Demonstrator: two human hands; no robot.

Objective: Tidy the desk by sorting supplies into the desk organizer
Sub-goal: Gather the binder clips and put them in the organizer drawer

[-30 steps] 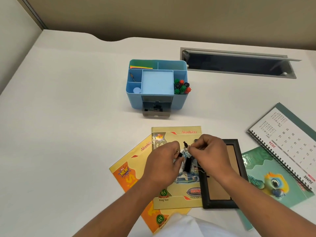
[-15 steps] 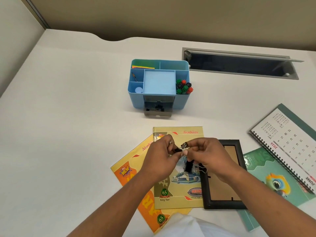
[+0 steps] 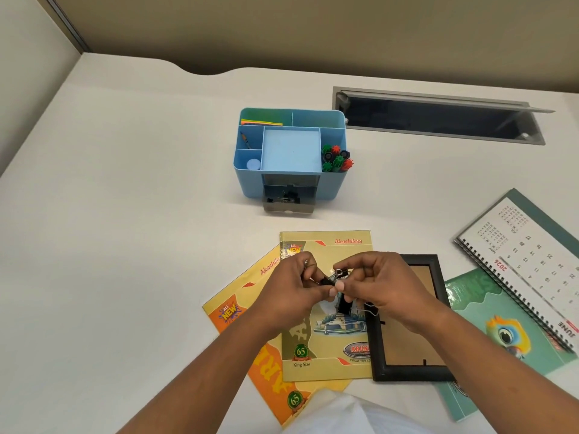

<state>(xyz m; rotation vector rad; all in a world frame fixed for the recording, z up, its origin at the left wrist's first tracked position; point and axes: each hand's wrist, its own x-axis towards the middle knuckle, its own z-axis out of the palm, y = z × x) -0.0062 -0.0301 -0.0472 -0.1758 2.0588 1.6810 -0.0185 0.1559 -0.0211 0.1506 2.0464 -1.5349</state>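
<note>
Notebooks overlap at the near side of the counter [image 3: 109,214], an orange notebook [image 3: 238,311] under a yellow notebook [image 3: 326,343], both lying as they did a second ago. Farther back, the blue desk organizer [image 3: 247,180] stands with its front drawer [image 3: 288,202] still pulled out and dark clips inside. Above the yellow notebook the left hand [image 3: 288,292] keeps a narrow grip, pinching one end of a small black binder clip [image 3: 332,279]. The clip stood more upright a second ago and now lies across between the two hands. The right hand [image 3: 385,286] pinches its other end in the same narrow grip. A second black clip [image 3: 344,303] shows under this hand; I cannot tell whether it is held. To the right lie a black picture frame [image 3: 438,308] and a spiral calendar [image 3: 532,261], both unmoved.
</note>
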